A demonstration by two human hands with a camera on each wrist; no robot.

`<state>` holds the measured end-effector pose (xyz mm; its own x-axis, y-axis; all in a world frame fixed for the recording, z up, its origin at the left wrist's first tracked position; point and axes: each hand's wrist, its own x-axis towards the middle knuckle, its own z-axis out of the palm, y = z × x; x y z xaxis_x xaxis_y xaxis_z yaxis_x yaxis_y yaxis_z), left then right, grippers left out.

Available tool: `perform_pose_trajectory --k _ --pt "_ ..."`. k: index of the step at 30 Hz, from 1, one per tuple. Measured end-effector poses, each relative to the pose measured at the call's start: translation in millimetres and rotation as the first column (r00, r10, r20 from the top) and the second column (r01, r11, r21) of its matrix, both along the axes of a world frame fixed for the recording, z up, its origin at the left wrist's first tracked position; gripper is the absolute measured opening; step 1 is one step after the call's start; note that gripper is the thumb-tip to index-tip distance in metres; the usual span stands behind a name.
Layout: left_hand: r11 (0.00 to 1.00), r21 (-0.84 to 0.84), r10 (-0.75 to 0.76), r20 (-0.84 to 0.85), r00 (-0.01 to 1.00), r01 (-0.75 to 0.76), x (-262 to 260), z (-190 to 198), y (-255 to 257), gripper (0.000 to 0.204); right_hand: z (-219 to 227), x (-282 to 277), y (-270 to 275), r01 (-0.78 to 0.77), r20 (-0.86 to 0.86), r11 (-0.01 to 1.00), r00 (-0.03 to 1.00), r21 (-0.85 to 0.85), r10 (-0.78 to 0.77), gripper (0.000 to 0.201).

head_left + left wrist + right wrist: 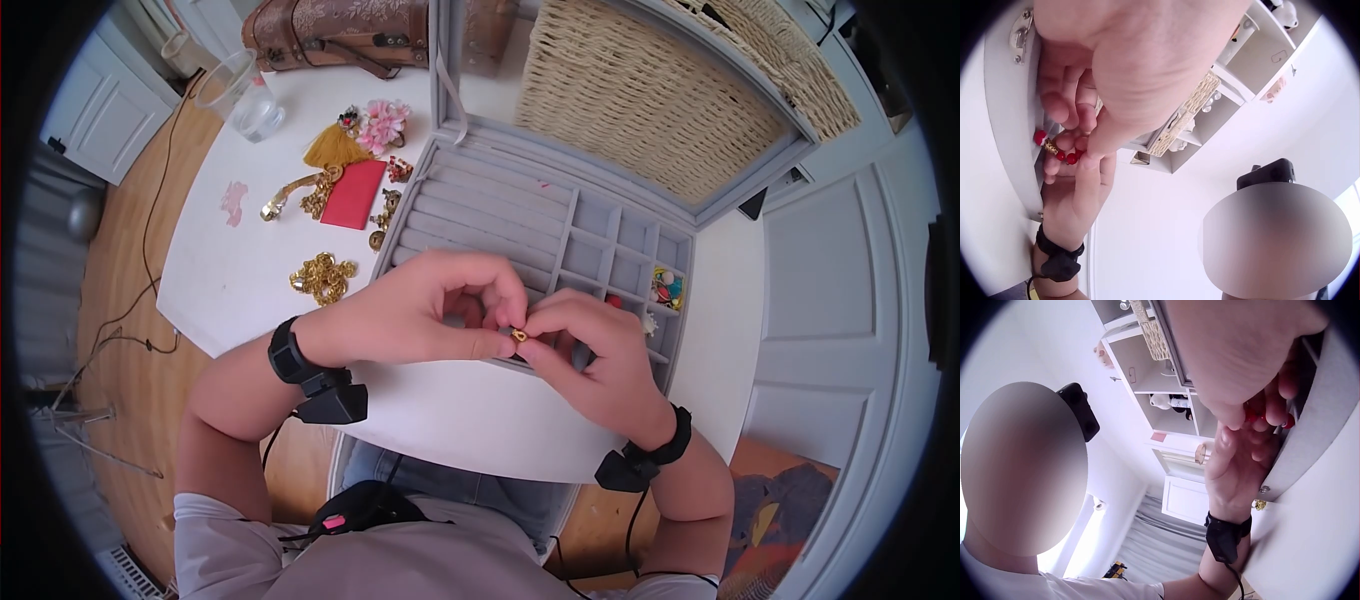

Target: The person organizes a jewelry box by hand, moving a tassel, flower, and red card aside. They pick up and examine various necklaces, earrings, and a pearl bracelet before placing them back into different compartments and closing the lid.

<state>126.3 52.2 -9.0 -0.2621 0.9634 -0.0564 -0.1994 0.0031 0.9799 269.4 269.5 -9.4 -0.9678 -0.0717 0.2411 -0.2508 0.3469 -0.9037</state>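
Note:
My left hand (410,310) and right hand (605,350) meet over the front edge of a grey jewelry box (475,215). Between their fingertips is a beaded bracelet with a small gold piece (519,335), which both hands pinch by thumb and finger. Round red beads (1071,158) and a patterned gold tube bead show in the left wrist view. From the right wrist, a red bead (1289,421) peeks out beside the curled fingers. Much of the bracelet is hidden by the hands.
The box lid (805,150) stands raised behind padded rows and small compartments, one holding colorful jewelry (667,288). Left of the box lie a gold chain (324,279), a red packet (353,195), a yellow tassel (337,146) and pink flowers (383,125). A clear cup (255,115) stands farther back.

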Motion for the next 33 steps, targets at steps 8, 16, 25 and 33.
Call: perform_pose_trajectory --k 8,16,25,33 --pt "0.999 0.011 0.047 -0.350 0.936 -0.046 -2 8 -2 0.018 2 1 1 -0.032 0.028 0.998 0.999 0.058 0.031 0.020" --pt "0.861 0.291 0.489 -0.245 0.837 -0.418 -45 27 -25 0.011 6 0 -4 0.011 0.097 1.000 0.995 -0.028 -0.009 0.037" --pt "0.295 0.569 0.806 -0.579 -0.120 -0.767 -86 25 -52 0.011 5 0 -3 -0.017 0.038 0.998 0.999 0.057 0.015 0.032" --pt "0.409 0.488 0.819 -0.569 0.075 -0.771 -87 13 -44 0.012 5 1 -5 -0.009 0.025 0.996 1.000 0.092 0.006 0.031"
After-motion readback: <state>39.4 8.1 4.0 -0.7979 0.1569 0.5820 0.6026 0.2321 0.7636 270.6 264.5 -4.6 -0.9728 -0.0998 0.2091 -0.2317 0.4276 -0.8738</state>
